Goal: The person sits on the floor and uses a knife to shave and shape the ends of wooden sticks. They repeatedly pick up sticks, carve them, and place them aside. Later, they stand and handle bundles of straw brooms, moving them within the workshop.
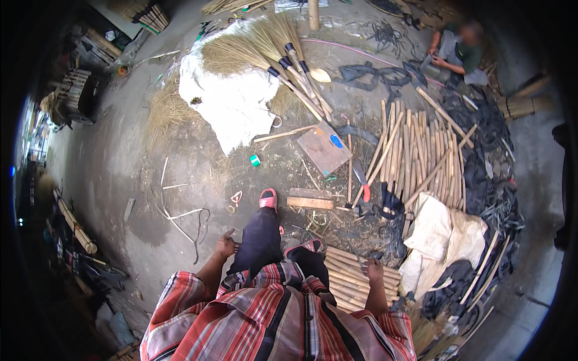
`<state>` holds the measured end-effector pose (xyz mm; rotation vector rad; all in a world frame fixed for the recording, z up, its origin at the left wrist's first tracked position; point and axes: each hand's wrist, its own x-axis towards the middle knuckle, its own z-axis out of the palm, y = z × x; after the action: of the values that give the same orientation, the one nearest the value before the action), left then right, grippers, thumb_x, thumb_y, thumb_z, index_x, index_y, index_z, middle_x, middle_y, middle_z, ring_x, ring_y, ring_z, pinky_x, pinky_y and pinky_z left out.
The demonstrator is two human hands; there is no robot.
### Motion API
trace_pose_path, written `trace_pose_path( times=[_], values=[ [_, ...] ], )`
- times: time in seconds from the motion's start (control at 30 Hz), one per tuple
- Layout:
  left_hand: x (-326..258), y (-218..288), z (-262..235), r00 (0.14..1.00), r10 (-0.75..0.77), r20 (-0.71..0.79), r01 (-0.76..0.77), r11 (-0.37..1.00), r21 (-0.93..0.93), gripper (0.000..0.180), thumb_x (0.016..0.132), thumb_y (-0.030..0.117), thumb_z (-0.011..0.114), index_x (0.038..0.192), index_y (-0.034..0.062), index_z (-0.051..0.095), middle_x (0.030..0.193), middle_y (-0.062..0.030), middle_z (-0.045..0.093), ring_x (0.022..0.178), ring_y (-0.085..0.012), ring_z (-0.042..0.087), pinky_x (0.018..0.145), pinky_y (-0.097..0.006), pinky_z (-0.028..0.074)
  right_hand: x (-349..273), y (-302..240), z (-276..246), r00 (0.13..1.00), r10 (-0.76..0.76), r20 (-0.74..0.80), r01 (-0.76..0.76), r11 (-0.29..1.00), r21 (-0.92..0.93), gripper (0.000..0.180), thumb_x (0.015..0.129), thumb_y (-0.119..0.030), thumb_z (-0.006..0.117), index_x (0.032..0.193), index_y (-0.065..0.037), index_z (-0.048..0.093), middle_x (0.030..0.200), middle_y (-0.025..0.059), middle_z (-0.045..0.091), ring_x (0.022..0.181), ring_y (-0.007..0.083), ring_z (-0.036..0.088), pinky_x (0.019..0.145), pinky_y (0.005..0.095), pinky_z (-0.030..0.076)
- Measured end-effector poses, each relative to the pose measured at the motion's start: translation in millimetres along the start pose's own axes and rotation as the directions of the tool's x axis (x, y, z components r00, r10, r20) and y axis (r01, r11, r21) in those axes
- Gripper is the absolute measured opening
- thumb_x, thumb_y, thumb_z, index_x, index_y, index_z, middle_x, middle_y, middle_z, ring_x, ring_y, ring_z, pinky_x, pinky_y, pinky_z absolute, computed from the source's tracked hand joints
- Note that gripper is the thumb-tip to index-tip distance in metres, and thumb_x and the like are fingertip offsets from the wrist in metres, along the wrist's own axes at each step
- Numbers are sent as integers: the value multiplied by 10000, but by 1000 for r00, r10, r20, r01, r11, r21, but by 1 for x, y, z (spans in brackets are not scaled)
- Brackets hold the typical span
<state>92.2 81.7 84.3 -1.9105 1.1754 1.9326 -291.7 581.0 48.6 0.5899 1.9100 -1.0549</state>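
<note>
My left hand (226, 245) hangs beside my left thigh, its fingers apart and nothing visible in them. My right hand (373, 269) is low on the right, over a bundle of bamboo sticks (346, 280). Its fingers are curled, and a thin greyish piece shows at them, too small to name. Ahead of my feet lie a wooden block (310, 203) and a brown board (324, 150) with a blue item on it. A knife with a red handle (366, 192) rests right of the board. Finished-looking grass brooms (295, 72) lie on a white sack (223, 102).
Many bamboo sticks (424, 150) lie in rows at the right, next to a cream sack (442, 240) and black rubber strips (478, 174). Another person (457, 54) sits at the far right. A green roll of tape (254, 160) and a pale strap (183, 215) lie on the floor.
</note>
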Motion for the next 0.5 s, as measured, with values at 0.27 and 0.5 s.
trace_pose_path(
  times=[0.27, 0.5],
  values=[
    [84, -17, -34, 967, 248, 55, -193, 578, 793, 518, 893, 247, 585, 1400, 142, 617, 1208, -166, 727, 1054, -320, 716, 900, -416, 569, 48, -100, 73, 978, -204, -30, 204, 979, -17, 299, 948, -228, 614, 1114, 6, 699, 874, 88, 709, 759, 197, 675, 653, 326, 523],
    [208, 197, -49, 866, 124, 484, -98, 992, -79, 379, 938, 310, 685, 1272, 131, 686, 1119, -137, 733, 1030, -325, 699, 919, -499, 537, 41, -161, 134, 930, -367, 15, 294, 721, -628, 427, 1008, -335, 517, 1187, 26, 655, 1009, 167, 742, 856, 278, 734, 676, 395, 591]
  ],
)
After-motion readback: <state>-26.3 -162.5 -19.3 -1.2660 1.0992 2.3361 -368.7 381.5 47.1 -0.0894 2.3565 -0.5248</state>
